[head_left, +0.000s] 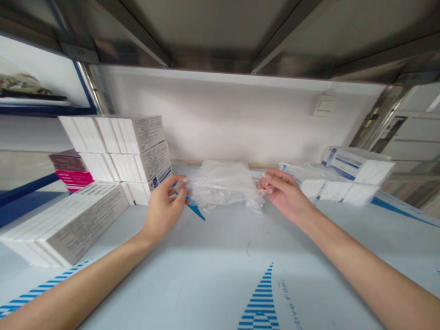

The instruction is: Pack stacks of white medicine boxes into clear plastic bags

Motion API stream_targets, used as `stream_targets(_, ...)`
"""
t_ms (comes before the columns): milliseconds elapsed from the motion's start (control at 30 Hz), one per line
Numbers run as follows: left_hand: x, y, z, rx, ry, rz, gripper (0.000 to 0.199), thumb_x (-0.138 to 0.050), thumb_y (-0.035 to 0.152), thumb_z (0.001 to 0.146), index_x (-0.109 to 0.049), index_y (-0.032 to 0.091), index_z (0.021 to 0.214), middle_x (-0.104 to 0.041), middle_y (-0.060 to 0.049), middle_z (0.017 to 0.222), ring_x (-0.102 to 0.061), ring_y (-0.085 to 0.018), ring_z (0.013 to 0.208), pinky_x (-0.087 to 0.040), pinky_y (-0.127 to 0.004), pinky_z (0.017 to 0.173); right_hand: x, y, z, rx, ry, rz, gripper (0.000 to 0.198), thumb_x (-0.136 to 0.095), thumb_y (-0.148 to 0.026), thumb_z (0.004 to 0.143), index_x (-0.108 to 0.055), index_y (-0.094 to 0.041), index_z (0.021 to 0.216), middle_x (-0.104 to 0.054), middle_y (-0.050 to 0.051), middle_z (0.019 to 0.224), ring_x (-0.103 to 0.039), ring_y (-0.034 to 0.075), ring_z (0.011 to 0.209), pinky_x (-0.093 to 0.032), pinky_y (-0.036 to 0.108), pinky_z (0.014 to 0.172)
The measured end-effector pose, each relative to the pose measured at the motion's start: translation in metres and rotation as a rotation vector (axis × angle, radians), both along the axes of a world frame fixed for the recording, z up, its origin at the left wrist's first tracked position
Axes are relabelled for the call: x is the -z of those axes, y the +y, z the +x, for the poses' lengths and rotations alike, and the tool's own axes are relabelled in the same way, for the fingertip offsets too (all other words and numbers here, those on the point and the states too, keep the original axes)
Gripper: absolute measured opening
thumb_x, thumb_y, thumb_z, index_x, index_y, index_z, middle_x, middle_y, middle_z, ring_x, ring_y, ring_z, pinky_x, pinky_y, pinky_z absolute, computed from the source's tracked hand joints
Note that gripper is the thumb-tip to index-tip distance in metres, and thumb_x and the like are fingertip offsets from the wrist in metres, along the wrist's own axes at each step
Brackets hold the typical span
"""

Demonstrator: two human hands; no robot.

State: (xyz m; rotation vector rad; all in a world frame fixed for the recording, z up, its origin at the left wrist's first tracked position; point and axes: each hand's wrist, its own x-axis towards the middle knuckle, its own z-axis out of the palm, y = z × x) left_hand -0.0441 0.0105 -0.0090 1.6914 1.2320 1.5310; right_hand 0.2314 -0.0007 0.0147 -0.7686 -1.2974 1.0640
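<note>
Plastic [225,183], clear and crumpled, spans the centre of the frame, low against the pale blue tabletop [213,261]; whether it rests there or hangs just above, I can't tell. The left hand [167,204] pinches one end and the right hand [283,192] the other, so each grip has hold of it. From where I stand, any contents are too blurred to make out. I'd judge the work partway: white boxes [149,133] stand stacked in tiers at the left, blue-and-white packs [371,172] sit grouped at the right, and the plastic itself isn't yet let go.
</note>
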Motion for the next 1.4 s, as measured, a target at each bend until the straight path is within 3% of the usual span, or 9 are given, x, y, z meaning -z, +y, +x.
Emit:
stream_targets(200, -0.003, 0.01, -0.01, -0.071, -0.056, 0.013, 0.014, -0.06, 0.022, 0.073, -0.059, 0.02, 0.087, -0.06, -0.003, 0.099, -0.065, -0.016, 0.076, -0.059, -0.025, 0.059, -0.01, 0.009, 0.028, 0.053, 0.192, -0.047, 0.038, -0.084, -0.031, 0.062, -0.047, -0.022, 0.056, -0.041, -0.004, 0.058, -0.048, 0.012, 0.059, -0.045, 0.029, 0.06)
stream_targets(400, -0.004, 0.008, -0.009, -0.078, -0.034, 0.024, 0.018, -0.068, 0.023, 0.068, -0.058, 0.021, 0.083, -0.057, -0.002, 0.096, -0.063, -0.015, 0.074, -0.055, -0.022, 0.053, -0.002, 0.008, 0.027, -0.023, -0.143, -0.035, 0.03, -0.082, -0.044, 0.069, -0.063, -0.022, 0.077, -0.066, 0.001, 0.074, -0.061, 0.016, 0.071, -0.048, 0.029, 0.064)
stream_targets(500, -0.004, 0.005, -0.007, -0.067, -0.039, 0.034, 0.017, -0.067, 0.023, 0.068, -0.058, 0.02, 0.082, -0.054, 0.0, 0.091, -0.064, -0.012, 0.065, -0.052, -0.021, 0.051, 0.001, 0.006, 0.022, -0.097, -0.294, -0.031, 0.029, -0.082, -0.037, 0.071, -0.066, -0.022, 0.09, -0.066, 0.0, 0.073, -0.06, 0.014, 0.067, -0.047, 0.029, 0.062)
stream_targets(700, -0.005, 0.006, -0.008, -0.015, -0.124, -0.024, 0.019, -0.064, 0.021, 0.069, -0.052, 0.02, 0.083, -0.054, 0.002, 0.093, -0.065, -0.01, 0.057, -0.052, -0.021, 0.052, 0.002, 0.007, 0.019, -0.069, -0.431, 0.004, 0.034, -0.088, -0.027, 0.06, -0.069, -0.021, 0.087, -0.068, 0.004, 0.09, -0.063, 0.014, 0.073, -0.051, 0.027, 0.061)
stream_targets(933, -0.008, 0.004, -0.009, -0.049, -0.059, 0.018, 0.015, -0.06, 0.019, 0.071, -0.055, 0.02, 0.085, -0.052, 0.003, 0.087, -0.052, -0.005, 0.05, -0.04, -0.019, 0.043, 0.005, 0.011, 0.027, 0.037, -0.439, 0.001, 0.026, -0.08, -0.036, 0.072, -0.068, -0.021, 0.089, -0.066, 0.001, 0.082, -0.054, 0.008, 0.052, -0.043, 0.024, 0.047)
stream_targets(1067, -0.008, 0.004, -0.009, -0.062, -0.1, 0.031, 0.015, -0.058, 0.02, 0.075, -0.045, 0.023, 0.083, -0.048, 0.006, 0.08, -0.049, -0.006, 0.047, -0.037, -0.021, 0.043, 0.003, 0.003, 0.025, -0.149, -0.808, 0.039, 0.04, -0.083, -0.035, 0.069, -0.068, -0.022, 0.104, -0.07, 0.0, 0.082, -0.036, 0.004, 0.044, -0.027, 0.021, 0.04)
stream_targets(1167, -0.006, 0.005, -0.01, -0.064, -0.126, 0.039, 0.018, -0.056, 0.02, 0.077, -0.041, 0.024, 0.086, -0.046, 0.007, 0.077, -0.049, -0.007, 0.046, -0.038, -0.022, 0.043, 0.001, -0.003, 0.021, -0.255, -0.959, 0.085, 0.046, -0.082, -0.029, 0.07, -0.066, -0.023, 0.113, -0.069, -0.003, 0.073, -0.031, 0.005, 0.045, -0.027, 0.021, 0.041)
stream_targets(1300, -0.001, 0.013, -0.014, -0.13, -0.128, 0.045, 0.02, -0.054, 0.018, 0.077, -0.046, 0.025, 0.095, -0.047, 0.006, 0.074, -0.05, -0.009, 0.047, -0.041, -0.023, 0.044, -0.003, -0.004, 0.023, -0.303, -0.846, 0.06, 0.031, -0.079, -0.026, 0.073, -0.065, -0.02, 0.1, -0.055, -0.008, 0.057, -0.038, 0.006, 0.046, -0.03, 0.021, 0.045)
stream_targets(1400, 0.001, 0.021, -0.018, -0.185, -0.126, 0.052, 0.02, -0.052, 0.018, 0.075, -0.056, 0.023, 0.094, -0.053, 0.002, 0.083, -0.055, -0.011, 0.054, -0.046, -0.024, 0.045, -0.007, -0.001, 0.032, -0.26, -0.656, -0.019, 0.026, -0.081, -0.029, 0.07, -0.064, -0.019, 0.087, -0.057, -0.006, 0.059, -0.049, 0.008, 0.047, -0.033, 0.021, 0.043)
